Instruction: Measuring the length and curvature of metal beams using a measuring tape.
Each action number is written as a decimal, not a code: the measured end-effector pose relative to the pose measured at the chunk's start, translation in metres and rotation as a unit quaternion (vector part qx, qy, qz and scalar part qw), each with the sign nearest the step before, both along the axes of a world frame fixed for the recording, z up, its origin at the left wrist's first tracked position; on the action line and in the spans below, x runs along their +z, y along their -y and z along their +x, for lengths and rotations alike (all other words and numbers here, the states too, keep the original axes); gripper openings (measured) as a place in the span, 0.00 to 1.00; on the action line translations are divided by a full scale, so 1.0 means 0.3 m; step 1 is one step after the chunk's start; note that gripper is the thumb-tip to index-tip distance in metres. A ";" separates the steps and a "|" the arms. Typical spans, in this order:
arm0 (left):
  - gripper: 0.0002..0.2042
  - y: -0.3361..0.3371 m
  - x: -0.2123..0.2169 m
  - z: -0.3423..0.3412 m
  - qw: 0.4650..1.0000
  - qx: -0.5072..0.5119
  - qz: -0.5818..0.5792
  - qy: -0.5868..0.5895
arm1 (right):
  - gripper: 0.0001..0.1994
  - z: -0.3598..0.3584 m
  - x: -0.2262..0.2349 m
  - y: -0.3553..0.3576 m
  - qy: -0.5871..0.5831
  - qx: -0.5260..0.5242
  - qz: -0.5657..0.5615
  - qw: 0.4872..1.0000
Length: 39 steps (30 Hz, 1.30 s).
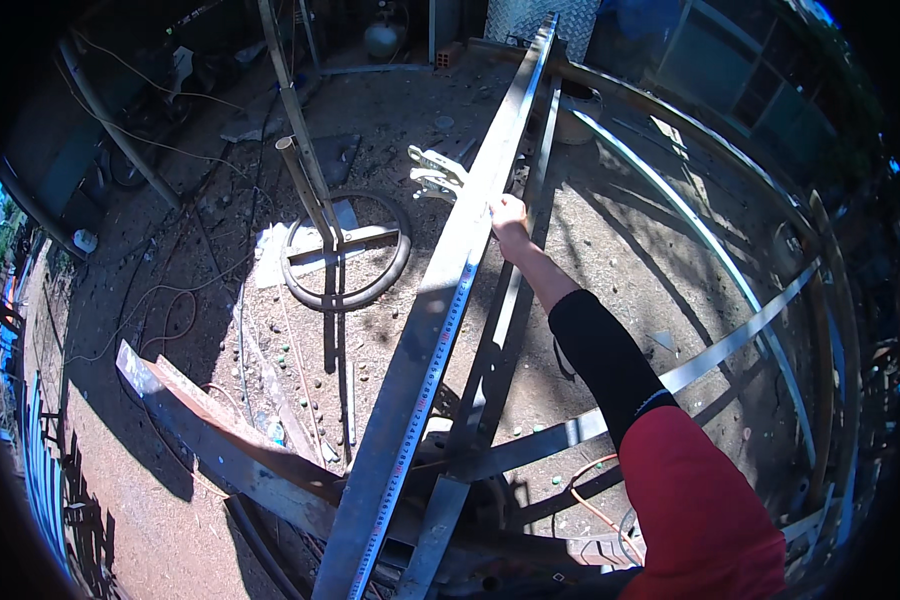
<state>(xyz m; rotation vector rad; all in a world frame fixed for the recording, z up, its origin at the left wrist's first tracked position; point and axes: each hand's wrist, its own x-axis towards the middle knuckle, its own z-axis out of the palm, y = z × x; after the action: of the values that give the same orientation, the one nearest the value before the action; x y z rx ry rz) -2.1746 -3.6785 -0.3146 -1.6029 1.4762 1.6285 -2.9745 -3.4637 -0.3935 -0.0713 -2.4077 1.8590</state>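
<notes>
A long steel beam (395, 395) runs from the lower edge up to the far end of the yard, its middle bright with glare. Along its right edge lies an unrolled tape measure blade (432, 375). My right hand (511, 226), reaching in from the lower right in a red and black sleeve, is closed against that same edge. What its fingers grip is hidden. Just across the beam, a pair of metal locking clamps (436, 172) sticks out on the left side. My left hand is out of view.
Beneath lies another narrow bar (490, 365). A post stand with a round tyre-like base (400, 262) is on the ground to the left. A rusty steel channel (230, 435) juts out lower left. Flat strips (715, 352) cross at right; cables (160, 290) trail over the dirt.
</notes>
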 end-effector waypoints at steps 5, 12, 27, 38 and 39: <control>0.16 -0.018 0.089 -0.082 1.000 -0.008 0.000 -0.012 | 0.10 0.001 -0.002 0.013 -0.017 0.011 0.010 1.000; 0.16 -0.008 0.064 -0.080 0.999 -0.033 -0.023 -0.011 | 0.10 -0.082 -0.071 -0.020 -0.009 0.007 -0.027 1.000; 0.13 -0.027 0.104 -0.126 0.998 -0.035 -0.042 -0.008 | 0.08 -0.058 -0.035 0.003 0.002 -0.005 -0.029 1.000; 0.11 -0.023 0.085 -0.112 0.999 -0.028 -0.037 -0.028 | 0.09 -0.032 -0.012 0.003 -0.003 0.001 -0.011 1.000; 0.12 -0.024 0.070 -0.095 0.998 -0.029 -0.053 -0.029 | 0.10 -0.028 -0.003 0.006 0.001 0.002 0.003 1.000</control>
<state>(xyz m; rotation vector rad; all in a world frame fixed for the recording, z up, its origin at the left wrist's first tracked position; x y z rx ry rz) -2.2032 -3.6712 -0.2934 -1.5642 1.6494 1.6010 -2.9828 -3.4656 -0.3944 -0.0687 -2.4158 1.8556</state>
